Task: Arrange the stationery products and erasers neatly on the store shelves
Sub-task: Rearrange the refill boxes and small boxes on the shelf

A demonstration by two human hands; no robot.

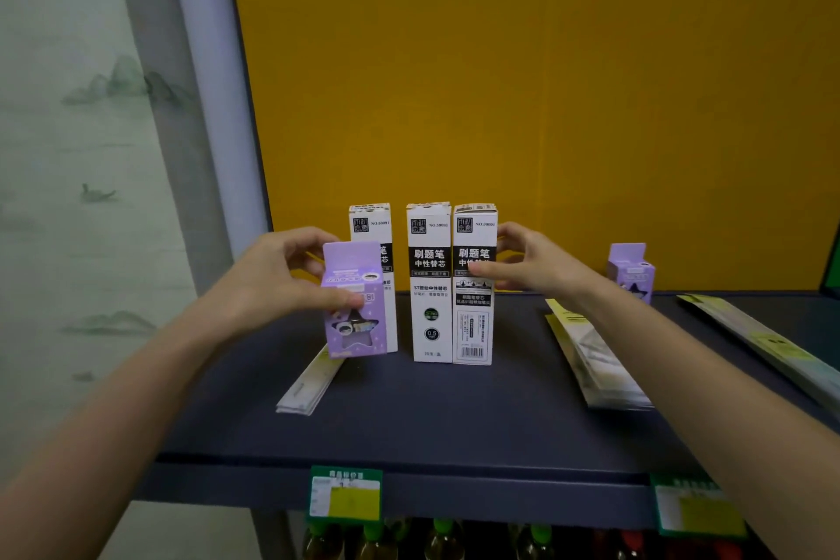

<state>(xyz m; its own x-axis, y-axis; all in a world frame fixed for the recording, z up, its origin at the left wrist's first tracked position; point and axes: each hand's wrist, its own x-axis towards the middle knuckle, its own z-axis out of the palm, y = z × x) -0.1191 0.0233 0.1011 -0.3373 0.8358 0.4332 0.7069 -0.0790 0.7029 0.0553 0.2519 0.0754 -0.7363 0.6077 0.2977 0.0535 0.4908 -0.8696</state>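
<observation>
Three tall white refill boxes stand upright at the back of the dark shelf (454,414), against the orange back panel (545,82): the left white box (370,223), the middle white box (429,282) and the right white box (472,314). The middle and right ones touch side by side; the left one stands a little apart from them. The left hand (277,273) is clamped on a small purple box (354,300), thumb across its front and fingers behind, holding it in front of the left white box; whether its base rests on the shelf I cannot tell. The right hand (522,264) is spread around the right white box, thumb on its front face and fingers curled behind, steadying or squaring it. A second purple box (632,271) stands far to the right, and flat packets (595,364) lie between.

The step in hand looks like lining up the white boxes while finding a spot for the purple one. Next, the purple box likely needs setting down upright in a free place, perhaps beside its twin, without knocking the tall boxes over.
</observation>
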